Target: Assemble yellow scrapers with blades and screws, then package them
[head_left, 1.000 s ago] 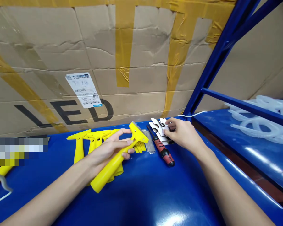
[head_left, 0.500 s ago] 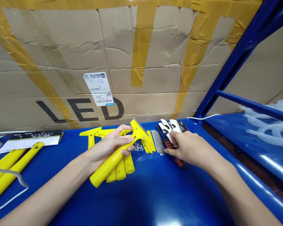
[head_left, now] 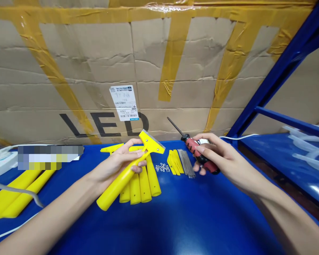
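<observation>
My left hand [head_left: 126,159] is closed around the neck of a yellow scraper [head_left: 119,184], whose T-shaped head carries a metal blade [head_left: 154,141] and two screws. In my right hand [head_left: 215,152] is a red and black screwdriver [head_left: 195,148], its dark shaft pointing up and to the left. Several yellow scraper handles [head_left: 140,187] lie fanned out below and behind my left hand. Between the hands sit small screws and nuts [head_left: 162,167], a row of yellow head plates [head_left: 175,162] and a stack of grey blades [head_left: 186,163].
A large taped cardboard box [head_left: 95,63] marked LED rises behind the blue table [head_left: 175,219]. Further yellow handles [head_left: 18,193] and a pale cable [head_left: 16,187] lie at the left. A blue metal frame [head_left: 276,78] stands at the right, with translucent white pieces [head_left: 309,148] beyond it.
My right hand has picked up the screwdriver from the table and raised it. My left hand still holds the scraper, its head now turned clockwise. The view has shifted slightly left.
</observation>
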`<state>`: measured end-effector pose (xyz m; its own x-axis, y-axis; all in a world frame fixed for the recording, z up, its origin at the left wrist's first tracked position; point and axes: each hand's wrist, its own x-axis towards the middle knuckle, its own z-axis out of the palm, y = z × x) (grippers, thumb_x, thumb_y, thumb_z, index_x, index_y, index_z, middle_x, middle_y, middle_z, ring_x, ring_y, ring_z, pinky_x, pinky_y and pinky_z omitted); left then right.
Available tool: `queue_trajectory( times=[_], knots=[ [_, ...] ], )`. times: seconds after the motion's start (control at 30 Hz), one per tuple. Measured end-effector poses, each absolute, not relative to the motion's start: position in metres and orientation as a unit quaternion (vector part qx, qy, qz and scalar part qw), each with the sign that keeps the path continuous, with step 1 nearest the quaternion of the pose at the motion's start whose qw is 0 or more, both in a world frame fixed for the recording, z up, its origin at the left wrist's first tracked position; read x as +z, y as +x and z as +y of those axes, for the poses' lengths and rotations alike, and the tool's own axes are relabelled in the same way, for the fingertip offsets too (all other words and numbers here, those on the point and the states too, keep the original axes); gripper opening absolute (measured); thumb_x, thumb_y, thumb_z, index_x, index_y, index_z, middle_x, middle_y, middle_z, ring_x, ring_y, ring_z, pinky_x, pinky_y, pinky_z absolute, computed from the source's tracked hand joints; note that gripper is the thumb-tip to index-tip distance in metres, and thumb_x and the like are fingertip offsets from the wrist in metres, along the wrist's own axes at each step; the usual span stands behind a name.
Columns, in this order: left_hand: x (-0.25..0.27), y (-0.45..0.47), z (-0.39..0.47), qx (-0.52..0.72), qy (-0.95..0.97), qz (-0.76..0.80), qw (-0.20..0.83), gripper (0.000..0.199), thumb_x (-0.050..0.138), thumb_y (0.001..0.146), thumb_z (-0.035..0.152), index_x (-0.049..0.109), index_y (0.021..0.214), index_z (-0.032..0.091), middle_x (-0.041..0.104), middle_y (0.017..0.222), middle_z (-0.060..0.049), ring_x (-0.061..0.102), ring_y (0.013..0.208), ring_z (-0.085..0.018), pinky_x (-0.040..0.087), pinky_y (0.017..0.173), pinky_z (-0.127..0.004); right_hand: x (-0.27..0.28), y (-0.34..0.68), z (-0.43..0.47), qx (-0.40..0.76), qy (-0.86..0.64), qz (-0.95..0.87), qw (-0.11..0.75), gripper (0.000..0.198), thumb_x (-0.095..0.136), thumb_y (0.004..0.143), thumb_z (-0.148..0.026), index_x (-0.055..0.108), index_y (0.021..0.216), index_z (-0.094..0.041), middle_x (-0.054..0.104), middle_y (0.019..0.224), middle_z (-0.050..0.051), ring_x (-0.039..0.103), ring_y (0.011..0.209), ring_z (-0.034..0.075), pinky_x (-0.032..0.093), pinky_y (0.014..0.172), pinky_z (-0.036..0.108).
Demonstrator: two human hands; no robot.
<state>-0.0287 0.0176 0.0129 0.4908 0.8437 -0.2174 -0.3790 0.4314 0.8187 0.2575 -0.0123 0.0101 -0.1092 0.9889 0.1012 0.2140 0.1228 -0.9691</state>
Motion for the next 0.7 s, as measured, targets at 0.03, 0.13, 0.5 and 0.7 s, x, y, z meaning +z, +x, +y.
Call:
queue_trajectory(
  times=[0.03,0.13,0.5,0.7],
  knots=[
    [0.012,-0.032,0.017,0.398,0.359,0.320,0.781,0.034,0.065,0.086,0.002,0.053,0.112,0.020,0.061,0.091,-0.005,0.056,0.064,-0.008,0.042,0.051,-0.014,0.006,0.257,-0.012,0.452,-0.488,-0.580,0.470,0.038,0.067,0.088,-0.049,0.064,0.118,-0.027,0.067,0.084,0.002,0.060,0.055,0.015,0.043,0.046,0.027],
    [0.008,-0.041,0.018,0.407,0.344,0.330,0.779,0.031,0.064,0.087,0.002,0.051,0.108,0.020,0.061,0.094,-0.005,0.056,0.061,-0.006,0.040,0.049,-0.012,-0.005,0.257,-0.011,0.453,-0.493,-0.523,0.527,0.035,0.069,0.087,-0.051,0.076,0.110,-0.026,0.071,0.093,0.007,0.057,0.055,0.014,0.042,0.044,0.027],
    [0.002,-0.054,0.026,0.393,0.360,0.347,0.772,0.028,0.065,0.089,0.005,0.051,0.106,0.021,0.061,0.093,-0.004,0.055,0.059,-0.005,0.040,0.048,-0.013,-0.020,0.260,-0.009,0.295,-0.556,-0.641,0.440,0.030,0.084,0.072,-0.047,0.084,0.095,-0.028,0.082,0.099,0.006,0.077,0.090,0.028,0.064,0.078,0.037],
    [0.001,-0.054,0.024,0.391,0.365,0.341,0.773,0.026,0.065,0.088,0.005,0.051,0.104,0.021,0.061,0.095,-0.004,0.056,0.059,-0.005,0.038,0.048,-0.013,-0.019,0.256,-0.011,0.292,-0.551,-0.649,0.436,0.025,0.083,0.073,-0.045,0.084,0.093,-0.031,0.082,0.096,0.003,0.078,0.088,0.026,0.066,0.079,0.035]
  ],
)
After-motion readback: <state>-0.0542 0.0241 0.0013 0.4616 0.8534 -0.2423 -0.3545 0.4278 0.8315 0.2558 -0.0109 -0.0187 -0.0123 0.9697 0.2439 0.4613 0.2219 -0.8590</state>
